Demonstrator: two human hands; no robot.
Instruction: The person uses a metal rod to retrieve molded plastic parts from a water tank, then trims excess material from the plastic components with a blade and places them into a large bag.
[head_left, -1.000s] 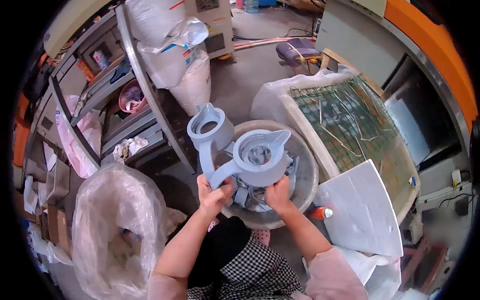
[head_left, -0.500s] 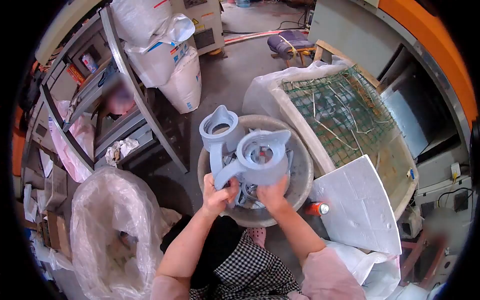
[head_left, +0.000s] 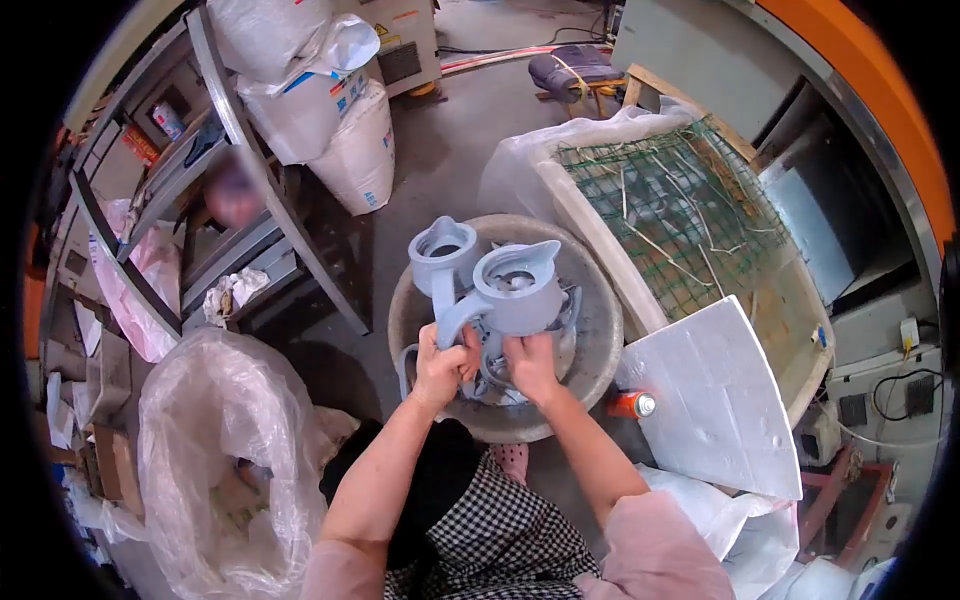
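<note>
Two grey-blue plastic jugs with spouts are held over a round tub [head_left: 600,370]. My left hand [head_left: 440,370] is closed around the handles of both, the left jug [head_left: 440,245] and the nearer right jug [head_left: 525,300]. The jugs tilt so that their open tops face me. My right hand [head_left: 530,365] is at the lower edge of the right jug, its fingers curled against it and the fingertips partly hidden. Below the jugs, grey-blue plastic pieces [head_left: 570,310] lie in the tub, partly covered by the jugs and hands.
A plastic-lined container [head_left: 170,420] stands at left, near a metal frame [head_left: 270,170]. White sacks [head_left: 355,150] are stacked behind. At right are a tray with green netting [head_left: 680,210], a white foam board [head_left: 720,400] and an orange-red can [head_left: 632,404].
The two jugs have moved away from me and a little lower over the tub. My right hand has slid from the jug's side toward its bottom edge. The view has shifted slightly.
</note>
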